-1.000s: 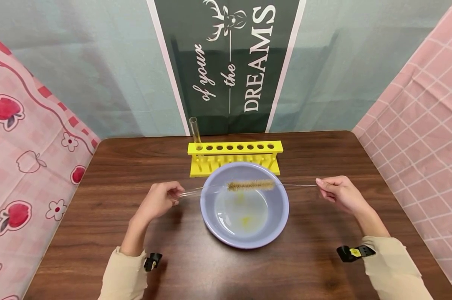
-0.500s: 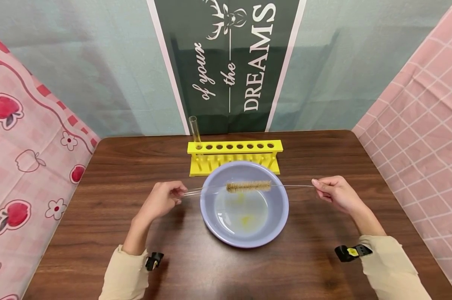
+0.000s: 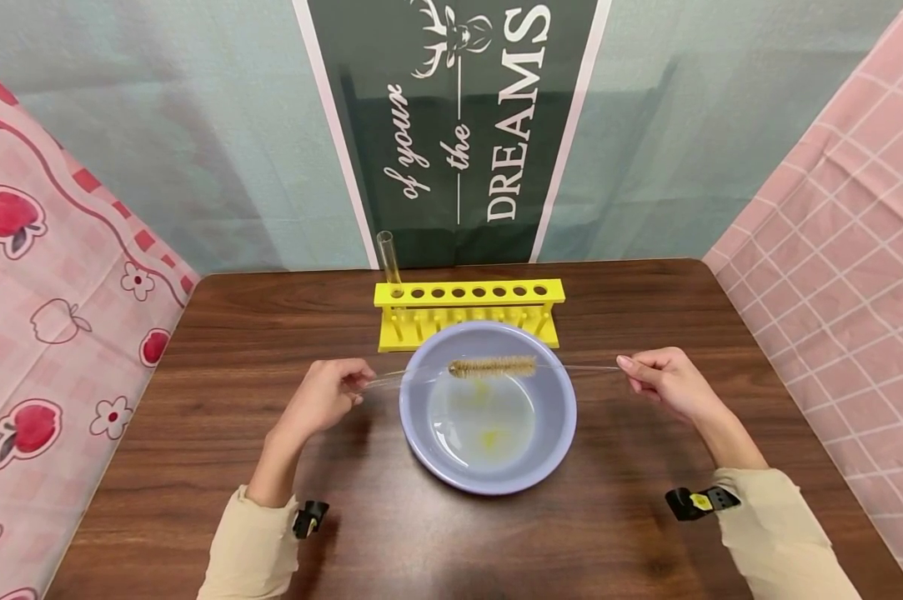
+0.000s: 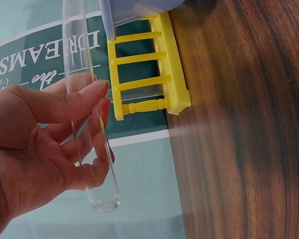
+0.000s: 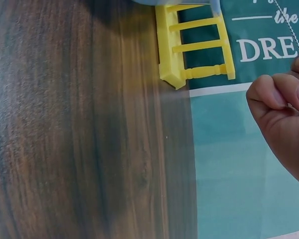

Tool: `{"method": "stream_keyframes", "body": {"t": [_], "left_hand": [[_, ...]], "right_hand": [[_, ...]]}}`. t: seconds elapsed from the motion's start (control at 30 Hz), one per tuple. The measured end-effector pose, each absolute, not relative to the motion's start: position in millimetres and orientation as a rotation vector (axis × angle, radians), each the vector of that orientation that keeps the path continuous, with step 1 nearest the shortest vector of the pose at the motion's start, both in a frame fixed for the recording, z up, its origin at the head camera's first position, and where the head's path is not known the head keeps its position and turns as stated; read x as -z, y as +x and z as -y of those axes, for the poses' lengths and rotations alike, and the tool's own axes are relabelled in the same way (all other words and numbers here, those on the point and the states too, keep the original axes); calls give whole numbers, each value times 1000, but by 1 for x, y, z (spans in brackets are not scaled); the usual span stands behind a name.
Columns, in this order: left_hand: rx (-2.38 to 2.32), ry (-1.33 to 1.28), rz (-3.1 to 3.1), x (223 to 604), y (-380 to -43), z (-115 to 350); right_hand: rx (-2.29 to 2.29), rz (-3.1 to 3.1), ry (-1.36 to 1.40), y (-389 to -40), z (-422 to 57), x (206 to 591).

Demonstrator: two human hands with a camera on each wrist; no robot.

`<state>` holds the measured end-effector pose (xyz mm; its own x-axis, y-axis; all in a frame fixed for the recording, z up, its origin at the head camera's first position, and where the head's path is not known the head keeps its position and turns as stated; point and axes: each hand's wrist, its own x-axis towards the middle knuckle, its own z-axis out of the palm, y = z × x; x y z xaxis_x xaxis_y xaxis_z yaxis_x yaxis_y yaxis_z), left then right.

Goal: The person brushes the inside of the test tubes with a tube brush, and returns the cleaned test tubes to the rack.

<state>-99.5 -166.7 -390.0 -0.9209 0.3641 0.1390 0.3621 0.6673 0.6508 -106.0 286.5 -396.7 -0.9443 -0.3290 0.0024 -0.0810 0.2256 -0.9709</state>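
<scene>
My left hand (image 3: 322, 396) grips a clear glass test tube (image 4: 81, 55) near its rounded closed end, with the thumb laid across the glass. In the head view the tube lies roughly level, reaching over the left rim of a lavender basin (image 3: 489, 485). With thumb and fingertips my right hand (image 3: 670, 382) pinches the thin twisted wire handle of a test tube brush (image 3: 494, 367). Its tan bristles are over the basin, their left tip right at the tube's mouth end. Cloudy water with yellowish patches fills the basin's bottom. In the right wrist view only the wire shows.
Behind the basin stands a yellow test tube rack (image 3: 469, 293), partly hidden by its rim. Another test tube (image 3: 388, 260) with yellow liquid is upright in the leftmost hole. All stand on a dark wooden table (image 3: 271, 321), with hanging cloths on three sides.
My right hand has moved a little left, bringing the brush with it. My left hand has shifted slightly right with the tube. The basin and rack stay where they were.
</scene>
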Motion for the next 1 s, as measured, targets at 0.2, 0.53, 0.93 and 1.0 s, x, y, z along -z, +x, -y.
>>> {"method": "stream_keyframes", "body": {"t": [0.2, 0.53, 0.93, 1.0], "left_hand": [[-1164, 711, -2827, 387, -99, 159], [-1118, 755, -2862, 377, -102, 137], [-1069, 723, -2897, 370, -99, 124], [-1067, 745, -2881, 369, -99, 121]], "right_hand": [[1729, -2343, -412, -108, -280, 391], [1553, -2486, -369, -109, -251, 382], [1521, -2484, -289, -108, -226, 376], [1558, -2437, -298, -107, -223, 377]]}}
